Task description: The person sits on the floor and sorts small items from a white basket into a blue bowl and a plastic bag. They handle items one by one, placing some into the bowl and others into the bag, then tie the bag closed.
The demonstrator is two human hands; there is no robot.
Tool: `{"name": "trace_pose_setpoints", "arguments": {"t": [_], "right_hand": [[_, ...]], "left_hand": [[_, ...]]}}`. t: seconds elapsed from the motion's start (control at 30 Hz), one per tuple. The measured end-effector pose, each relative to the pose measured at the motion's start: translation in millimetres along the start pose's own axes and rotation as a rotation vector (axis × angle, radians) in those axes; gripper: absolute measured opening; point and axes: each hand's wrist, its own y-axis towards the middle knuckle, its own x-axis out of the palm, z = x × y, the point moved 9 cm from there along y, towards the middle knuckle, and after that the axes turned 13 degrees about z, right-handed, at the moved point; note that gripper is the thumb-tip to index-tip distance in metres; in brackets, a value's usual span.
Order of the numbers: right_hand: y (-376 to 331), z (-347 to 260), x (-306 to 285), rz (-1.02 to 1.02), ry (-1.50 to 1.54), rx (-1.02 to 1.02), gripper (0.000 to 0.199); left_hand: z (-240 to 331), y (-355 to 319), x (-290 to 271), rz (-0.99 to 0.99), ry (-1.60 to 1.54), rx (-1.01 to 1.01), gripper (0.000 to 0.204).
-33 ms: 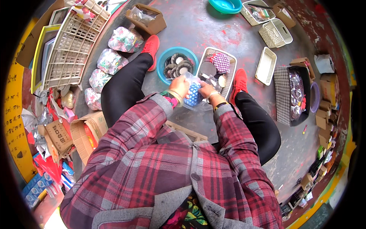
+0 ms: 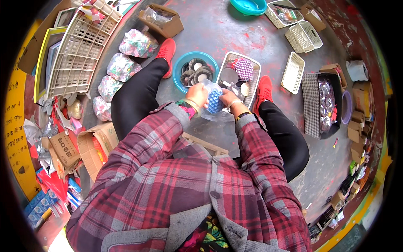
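Note:
Between my knees, my left hand (image 2: 197, 94) and my right hand (image 2: 229, 98) are closed on opposite sides of a clear plastic bag (image 2: 212, 115). Inside the bag shows a blue and white patterned piece (image 2: 215, 101); its full shape is hidden by the fingers and the film. Just beyond my left hand stands a teal basin (image 2: 178, 67) holding several dark, furry-looking round pieces with pale centres. Past my right hand is a white basket (image 2: 257, 67) with a purple and white checked piece (image 2: 242, 69), a grey disc (image 2: 228, 76) and small pale discs.
Filled clear bags (image 2: 122, 67) line the floor beside my left leg, with an open carton (image 2: 161, 21) beyond. To the right are an empty white basket (image 2: 293, 72) and a black checked box (image 2: 311, 105). Teal basins (image 2: 248, 6) sit at the far side.
The patterned piece in the bag sits slightly higher and further right between my hands. Everything around stays where it was.

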Motion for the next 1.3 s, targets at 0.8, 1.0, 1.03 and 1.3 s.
{"name": "trace_pose_setpoints", "arguments": {"t": [0.8, 1.0, 1.03, 1.3], "right_hand": [[-76.1, -34.5, -72.4, -0.313, -1.335, 0.074, 0.028], [-86.3, -35.0, -89.7, -0.191, -1.319, -0.080, 0.028], [-84.2, -24.6, -89.5, -0.217, -1.312, -0.053, 0.028], [-53.1, 20.2, -55.8, -0.196, -1.114, -0.072, 0.031]], "left_hand": [[40.8, 4.1, -14.8, -0.006, 0.021, 0.087, 0.017], [38.5, 0.7, 17.9, -0.089, 0.025, 0.120, 0.016], [34.9, 1.6, 26.0, -0.104, 0.026, 0.125, 0.016], [17.8, 3.5, 60.6, -0.169, 0.014, 0.075, 0.013]]}}
